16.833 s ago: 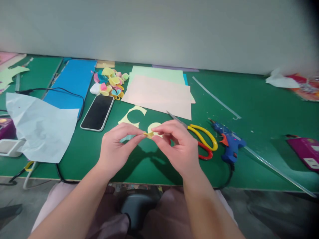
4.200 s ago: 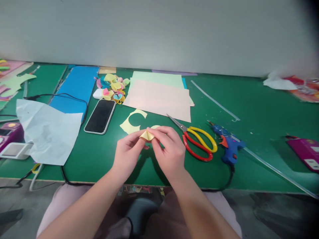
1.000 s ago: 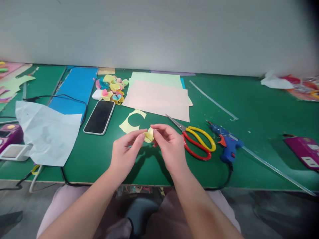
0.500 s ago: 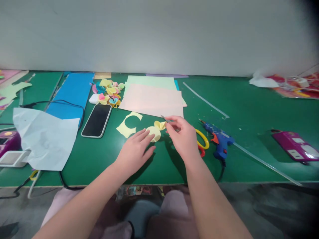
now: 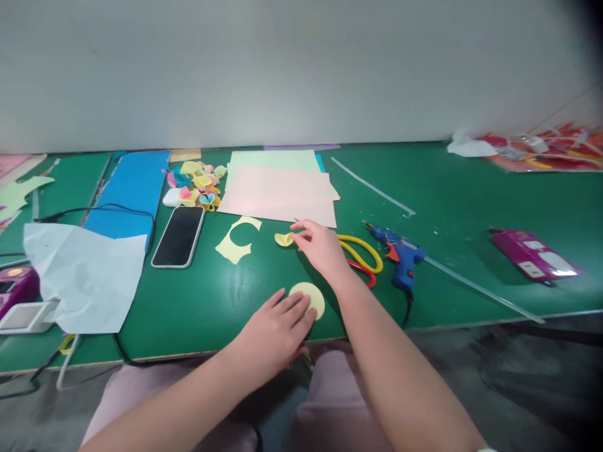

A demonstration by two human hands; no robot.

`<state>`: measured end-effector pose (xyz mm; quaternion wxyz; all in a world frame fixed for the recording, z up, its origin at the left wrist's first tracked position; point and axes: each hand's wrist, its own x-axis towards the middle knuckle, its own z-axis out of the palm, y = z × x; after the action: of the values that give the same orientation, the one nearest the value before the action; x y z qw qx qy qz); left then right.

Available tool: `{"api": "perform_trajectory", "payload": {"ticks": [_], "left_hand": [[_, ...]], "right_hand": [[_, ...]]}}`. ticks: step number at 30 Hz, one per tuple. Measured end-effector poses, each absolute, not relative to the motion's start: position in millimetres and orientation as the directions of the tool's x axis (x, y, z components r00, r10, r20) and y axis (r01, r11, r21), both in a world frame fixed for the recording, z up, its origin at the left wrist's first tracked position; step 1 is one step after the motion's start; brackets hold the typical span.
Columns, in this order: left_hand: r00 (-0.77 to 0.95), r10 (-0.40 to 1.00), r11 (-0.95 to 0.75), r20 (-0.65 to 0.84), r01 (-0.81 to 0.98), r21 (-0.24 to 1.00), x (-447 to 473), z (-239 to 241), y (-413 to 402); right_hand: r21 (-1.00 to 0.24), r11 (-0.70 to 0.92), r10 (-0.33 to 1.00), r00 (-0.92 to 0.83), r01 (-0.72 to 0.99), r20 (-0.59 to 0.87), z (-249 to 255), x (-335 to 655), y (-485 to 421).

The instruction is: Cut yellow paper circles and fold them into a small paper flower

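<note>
My left hand lies with fingers stretched over a pale yellow paper circle near the table's front edge. Its fingertips press on the circle's lower left part; its thumb is hidden. Farther back, my right hand pinches the right end of a small folded yellow paper petal. Beneath that hand lie scissors with a yellow and a red handle loop; one metal tip peeks out beyond the fingers. A cut yellow paper scrap with a round gap rests to the left.
On the green table lie a phone, coloured paper petals and stacked paper sheets. A blue glue gun with a long glue stick is at right, a purple power strip beyond. Crumpled white paper covers the left side.
My left hand has slid the paper circle toward the table's front edge, away from the petal. My right hand has shifted slightly left with the petal. The view has turned a little.
</note>
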<state>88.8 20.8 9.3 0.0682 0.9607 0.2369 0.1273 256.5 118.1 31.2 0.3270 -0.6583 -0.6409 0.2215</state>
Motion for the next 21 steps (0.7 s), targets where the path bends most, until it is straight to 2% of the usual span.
{"api": "perform_trajectory", "payload": {"ticks": [5, 9, 12, 15, 18, 19, 21], "left_hand": [[0.855, 0.416, -0.897, 0.311, 0.328, 0.298, 88.5, 8.1, 20.5], [0.860, 0.398, -0.876, 0.319, 0.253, 0.410, 83.7, 13.4, 29.6], [0.811, 0.471, -0.829, 0.346, 0.273, 0.488, 72.7, 26.1, 42.4], [0.574, 0.704, -0.694, 0.418, 0.428, 0.579, 54.7, 42.1, 56.5], [0.193, 0.919, -0.389, 0.344, 0.592, 0.706, 36.3, 53.9, 69.2], [0.088, 0.943, -0.311, 0.322, 0.577, 0.755, 31.7, 56.2, 73.0], [-0.038, 0.969, -0.202, 0.244, 0.441, 0.874, 26.4, 58.7, 79.7]], "right_hand": [[-0.709, 0.051, 0.991, 0.052, 0.703, 0.123, 31.9, 251.5, 116.0], [-0.703, 0.065, 0.992, 0.027, 0.708, 0.119, 32.6, 246.4, 113.9], [-0.696, 0.073, 0.992, 0.021, 0.714, 0.126, 34.1, 246.9, 111.9], [-0.691, 0.077, 0.988, 0.040, 0.719, 0.152, 39.0, 248.9, 105.6], [-0.725, 0.075, 0.988, 0.046, 0.685, 0.145, 47.9, 244.6, 92.2], [-0.760, 0.072, 0.994, 0.020, 0.646, 0.110, 51.1, 241.2, 86.8], [-0.907, 0.015, 0.995, -0.098, 0.420, -0.029, 55.9, 232.4, 76.8]]}}
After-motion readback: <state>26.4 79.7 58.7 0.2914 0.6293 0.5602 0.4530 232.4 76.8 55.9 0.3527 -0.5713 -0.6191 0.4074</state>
